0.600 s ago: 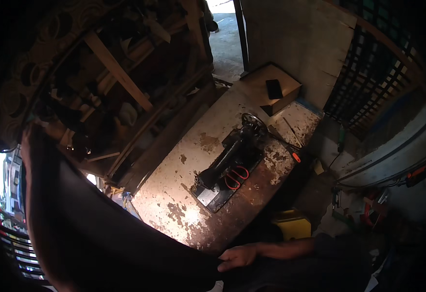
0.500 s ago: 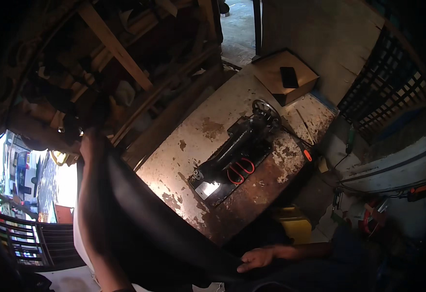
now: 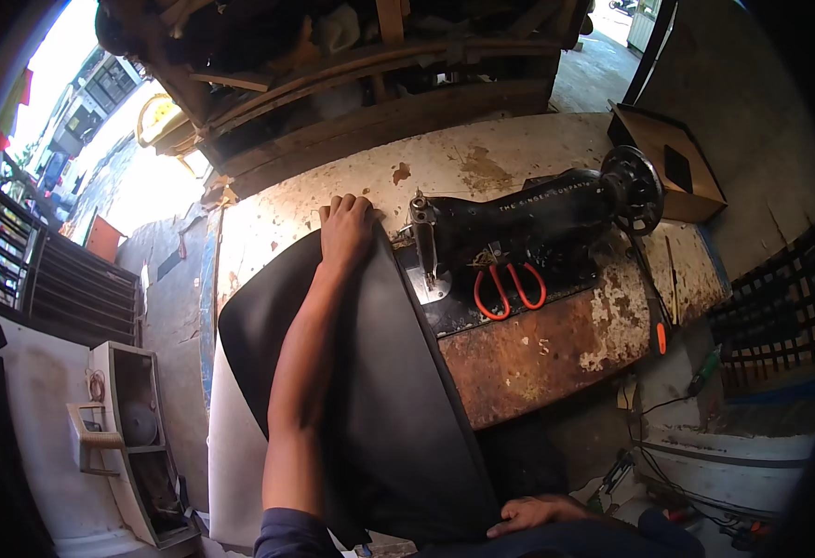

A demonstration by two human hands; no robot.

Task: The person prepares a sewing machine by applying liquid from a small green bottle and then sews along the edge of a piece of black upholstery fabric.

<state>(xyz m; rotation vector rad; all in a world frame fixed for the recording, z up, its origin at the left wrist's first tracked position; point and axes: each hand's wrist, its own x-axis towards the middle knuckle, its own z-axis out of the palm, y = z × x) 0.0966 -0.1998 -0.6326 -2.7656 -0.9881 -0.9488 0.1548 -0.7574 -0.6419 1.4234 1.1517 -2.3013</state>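
A large black leather-like sheet (image 3: 384, 372) lies over the left end of the worn table and hangs toward me. Its pale underside, or another pale sheet, shows along the left. My left hand (image 3: 347, 228) grips the sheet's far edge, fingers bent over it, just left of the sewing machine's needle end. At the near end, my right hand (image 3: 530, 513) is closed on the sheet's lower right edge; its fingertips are partly hidden. The black sewing machine (image 3: 538, 209) stands right of the sheet. Red-handled scissors (image 3: 493, 299) lie on its bed.
The worn table (image 3: 547, 349) carries an orange-handled tool (image 3: 661, 337) at its right edge. Behind the machine's handwheel stands an open brown box (image 3: 705, 186). Wooden shelving (image 3: 333, 139) runs along the back. A cabinet (image 3: 138, 437) stands at left, and cables (image 3: 659, 465) hang at right.
The view has swung left and closer to the machine. My left hand has brought the sheet's raised far edge down to the tabletop beside the needle. My right hand stays at the near edge.
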